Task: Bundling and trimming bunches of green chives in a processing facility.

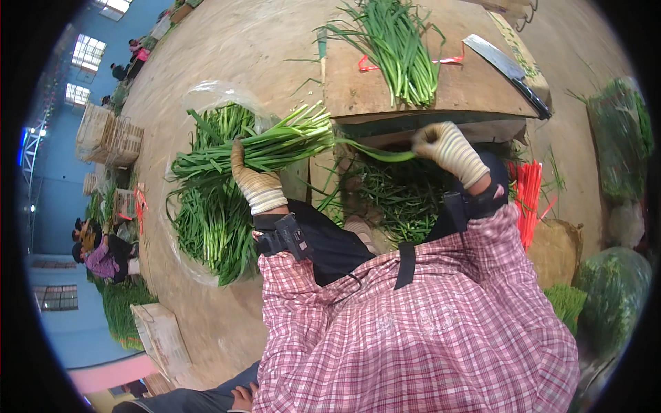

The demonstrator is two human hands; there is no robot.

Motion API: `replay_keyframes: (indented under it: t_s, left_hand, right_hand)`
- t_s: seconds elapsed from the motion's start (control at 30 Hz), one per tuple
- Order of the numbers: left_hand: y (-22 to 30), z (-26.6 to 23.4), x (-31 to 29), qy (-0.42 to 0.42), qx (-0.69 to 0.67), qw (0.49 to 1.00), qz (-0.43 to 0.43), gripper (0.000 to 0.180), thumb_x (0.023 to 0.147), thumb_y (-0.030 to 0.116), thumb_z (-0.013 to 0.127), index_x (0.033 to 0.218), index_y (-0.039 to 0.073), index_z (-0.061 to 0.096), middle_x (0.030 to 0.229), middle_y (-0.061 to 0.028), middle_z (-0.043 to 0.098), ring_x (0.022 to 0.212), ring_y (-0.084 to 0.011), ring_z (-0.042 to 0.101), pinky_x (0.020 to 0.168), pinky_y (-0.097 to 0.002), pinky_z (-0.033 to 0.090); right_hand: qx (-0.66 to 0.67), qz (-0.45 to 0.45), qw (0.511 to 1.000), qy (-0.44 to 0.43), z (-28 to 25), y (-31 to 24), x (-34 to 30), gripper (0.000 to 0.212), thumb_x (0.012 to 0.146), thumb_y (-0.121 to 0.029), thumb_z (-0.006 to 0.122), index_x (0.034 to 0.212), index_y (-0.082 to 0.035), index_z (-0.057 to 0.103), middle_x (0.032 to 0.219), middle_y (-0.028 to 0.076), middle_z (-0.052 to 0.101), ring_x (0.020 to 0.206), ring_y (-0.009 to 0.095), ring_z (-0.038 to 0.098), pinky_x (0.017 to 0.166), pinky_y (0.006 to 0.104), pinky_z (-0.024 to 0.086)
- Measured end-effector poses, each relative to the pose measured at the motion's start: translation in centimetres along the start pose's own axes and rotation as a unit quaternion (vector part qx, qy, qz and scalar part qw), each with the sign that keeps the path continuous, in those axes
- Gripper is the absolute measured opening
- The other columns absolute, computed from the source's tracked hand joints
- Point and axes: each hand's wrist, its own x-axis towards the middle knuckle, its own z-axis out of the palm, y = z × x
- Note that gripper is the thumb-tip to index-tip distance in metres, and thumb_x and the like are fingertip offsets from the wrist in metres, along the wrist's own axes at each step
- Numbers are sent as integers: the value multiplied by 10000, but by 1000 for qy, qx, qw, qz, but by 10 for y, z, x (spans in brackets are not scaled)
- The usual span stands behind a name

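Note:
My left hand [258, 184], in a striped knit glove, is closed around a bunch of garlic chives [292, 140]. Its pale cut ends point right and its leaves point left. To the right, my gloved right hand [451, 151] has its fingers curled in a pinch on a long green leaf [382, 155], which stretches between it and the bunch's pale ends. Below my left hand, more chives [217, 234] lie in an opened clear plastic bag [193, 265]. Ahead, another bunch [406, 58] rests on a wooden board [475, 93] across a red tie [451, 60].
A cleaver [499, 58] with a black handle lies at the board's right edge. Loose green trimmings [403, 196] cover the floor between my legs. Red ties [527, 199] hang beside my right knee. Bagged greens [613, 292] stand at right. Another person's hand [243, 398] shows at lower left.

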Motion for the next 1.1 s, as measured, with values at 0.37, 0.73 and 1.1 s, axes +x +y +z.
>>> replay_keyframes:
  t_s: [0.37, 0.73, 1.1]
  left_hand:
    - [-3, 8, -18, -63, -19, 996, 56, 252, 891, 276, 636, 1078, 109, 662, 1113, -95, 672, 985, -264, 647, 893, -445, 535]
    - [-3, -6, -12, -124, -98, 984, 80, 440, 864, 160, 672, 1287, 169, 554, 1067, -52, 646, 983, -263, 631, 932, -476, 518]
    - [50, -8, 4, 67, 68, 994, 57, 451, 872, 460, 569, 1147, 108, 636, 1152, -96, 661, 980, -293, 657, 742, -475, 569]
  right_hand:
    - [67, -353, 912, 196, 63, -79, 1, 171, 734, -248, 737, 717, -86, 684, 766, 88, 633, 798, 286, 619, 792, 404, 452]
    - [58, -381, 899, 209, 68, -103, 3, 169, 770, -247, 728, 814, -90, 686, 758, 84, 642, 720, 293, 613, 694, 402, 428]
    - [-417, 48, 905, -65, -2, 47, 11, 306, 836, -321, 655, 940, -40, 716, 897, 181, 699, 859, 345, 677, 783, 418, 534]
